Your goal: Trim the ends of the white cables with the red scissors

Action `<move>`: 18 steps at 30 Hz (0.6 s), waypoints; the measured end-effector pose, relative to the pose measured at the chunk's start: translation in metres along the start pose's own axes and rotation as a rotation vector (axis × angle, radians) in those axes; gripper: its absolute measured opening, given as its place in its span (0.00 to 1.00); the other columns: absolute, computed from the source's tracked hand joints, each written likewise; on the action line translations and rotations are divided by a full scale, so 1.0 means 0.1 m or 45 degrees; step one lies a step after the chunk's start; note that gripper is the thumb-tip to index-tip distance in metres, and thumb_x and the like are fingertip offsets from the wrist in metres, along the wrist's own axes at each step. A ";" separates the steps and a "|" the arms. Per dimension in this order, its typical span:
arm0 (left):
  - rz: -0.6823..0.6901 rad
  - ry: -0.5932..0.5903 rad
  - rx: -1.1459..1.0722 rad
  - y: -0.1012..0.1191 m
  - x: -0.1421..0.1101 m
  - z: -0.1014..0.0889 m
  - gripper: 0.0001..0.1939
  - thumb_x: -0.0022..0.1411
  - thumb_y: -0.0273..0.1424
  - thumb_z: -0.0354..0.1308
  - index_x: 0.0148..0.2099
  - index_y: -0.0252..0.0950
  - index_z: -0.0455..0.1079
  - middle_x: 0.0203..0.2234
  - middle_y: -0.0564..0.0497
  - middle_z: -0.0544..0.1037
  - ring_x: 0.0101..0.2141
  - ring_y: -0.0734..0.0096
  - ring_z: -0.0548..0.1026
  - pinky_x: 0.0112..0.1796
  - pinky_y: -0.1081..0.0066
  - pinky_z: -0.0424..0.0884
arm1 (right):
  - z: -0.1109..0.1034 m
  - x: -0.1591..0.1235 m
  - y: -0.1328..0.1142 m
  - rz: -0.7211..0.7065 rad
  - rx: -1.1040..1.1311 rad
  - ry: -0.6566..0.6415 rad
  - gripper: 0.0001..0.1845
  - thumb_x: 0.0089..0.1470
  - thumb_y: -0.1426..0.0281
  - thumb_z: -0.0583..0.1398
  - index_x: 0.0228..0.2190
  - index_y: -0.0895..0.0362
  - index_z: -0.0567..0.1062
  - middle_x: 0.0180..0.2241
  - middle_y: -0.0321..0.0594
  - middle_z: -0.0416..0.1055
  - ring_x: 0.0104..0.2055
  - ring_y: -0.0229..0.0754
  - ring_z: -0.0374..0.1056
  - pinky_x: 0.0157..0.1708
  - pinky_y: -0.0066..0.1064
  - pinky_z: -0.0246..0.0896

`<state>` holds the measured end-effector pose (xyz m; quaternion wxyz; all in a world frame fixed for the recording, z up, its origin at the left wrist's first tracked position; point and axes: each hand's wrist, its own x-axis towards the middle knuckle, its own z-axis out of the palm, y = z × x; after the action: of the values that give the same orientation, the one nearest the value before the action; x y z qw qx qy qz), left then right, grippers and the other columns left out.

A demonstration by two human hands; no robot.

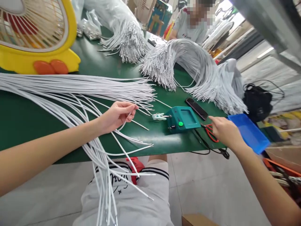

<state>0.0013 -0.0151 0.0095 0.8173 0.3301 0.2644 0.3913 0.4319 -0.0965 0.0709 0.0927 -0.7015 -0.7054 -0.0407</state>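
Observation:
My left hand (117,115) is closed in a pinch on a white cable (122,125), one of many white cables (70,86) fanned across the green table (28,121) and drooping over its front edge onto my lap. A small teal tester box (182,119) with a green button and a white clip (158,116) at its left sits between my hands. My right hand (223,130) hovers just right of the box, above red-handled scissors (210,131). Its fingers are curled and seem to hold nothing.
A black phone (196,108) lies behind the box. A blue tray (249,133) hangs over the table's right corner. Large bundles of white cables (188,62) arch at the back. A yellow fan (35,34) stands far left. Another person (195,26) sits opposite.

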 end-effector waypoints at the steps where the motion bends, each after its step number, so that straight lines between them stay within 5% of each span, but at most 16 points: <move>1: 0.012 -0.033 0.021 -0.01 0.00 -0.01 0.11 0.49 0.31 0.69 0.31 0.28 0.75 0.19 0.52 0.71 0.19 0.81 0.67 0.21 0.80 0.63 | 0.04 0.01 -0.24 -0.044 0.036 0.085 0.13 0.51 0.75 0.57 0.39 0.62 0.76 0.37 0.56 0.74 0.43 0.50 0.69 0.43 0.41 0.61; 4: 0.048 -0.107 0.096 -0.03 0.01 -0.03 0.09 0.52 0.31 0.67 0.32 0.28 0.76 0.20 0.51 0.72 0.22 0.80 0.69 0.25 0.80 0.66 | 0.27 0.06 -1.16 -0.318 0.407 0.417 0.13 0.55 0.73 0.54 0.40 0.54 0.75 0.36 0.46 0.74 0.39 0.45 0.70 0.39 0.38 0.65; 6: 0.064 -0.115 0.135 -0.03 0.01 -0.04 0.09 0.52 0.32 0.67 0.33 0.29 0.77 0.20 0.52 0.73 0.23 0.82 0.69 0.26 0.81 0.65 | 0.46 0.14 -1.80 -0.521 0.802 0.415 0.13 0.55 0.74 0.55 0.41 0.53 0.74 0.34 0.42 0.74 0.36 0.42 0.70 0.33 0.35 0.66; 9: 0.066 -0.125 0.157 -0.02 0.01 -0.05 0.10 0.50 0.33 0.68 0.33 0.31 0.77 0.20 0.53 0.74 0.19 0.84 0.66 0.20 0.83 0.62 | 0.73 0.27 -2.44 -0.427 1.167 0.364 0.12 0.57 0.73 0.53 0.40 0.53 0.73 0.33 0.40 0.73 0.34 0.38 0.70 0.30 0.30 0.66; 11: 0.017 -0.221 0.171 -0.01 0.01 -0.04 0.10 0.48 0.34 0.69 0.30 0.31 0.77 0.19 0.52 0.74 0.15 0.86 0.62 0.16 0.83 0.57 | 0.86 0.30 -2.62 -0.298 1.327 0.255 0.12 0.58 0.69 0.53 0.42 0.54 0.72 0.33 0.39 0.73 0.33 0.37 0.70 0.30 0.29 0.66; 15: -0.328 -0.654 0.349 -0.02 -0.08 0.02 0.10 0.45 0.33 0.70 0.26 0.30 0.76 0.15 0.51 0.73 0.12 0.84 0.60 0.12 0.80 0.54 | 0.97 0.28 -2.65 -0.134 1.556 -0.266 0.15 0.61 0.64 0.50 0.39 0.55 0.73 0.33 0.38 0.74 0.34 0.37 0.71 0.30 0.28 0.67; 18: -0.551 -0.819 0.546 -0.01 -0.18 0.10 0.10 0.44 0.32 0.71 0.29 0.31 0.77 0.16 0.51 0.73 0.14 0.80 0.63 0.14 0.79 0.58 | 1.01 0.31 -2.60 -0.245 1.399 -0.276 0.15 0.61 0.65 0.50 0.37 0.56 0.75 0.39 0.42 0.74 0.40 0.40 0.70 0.32 0.30 0.68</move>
<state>-0.0014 -0.0334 0.0178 0.8341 0.5343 0.1346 0.0249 0.1654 -0.0501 -0.0029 0.3672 -0.4830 -0.6891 0.3962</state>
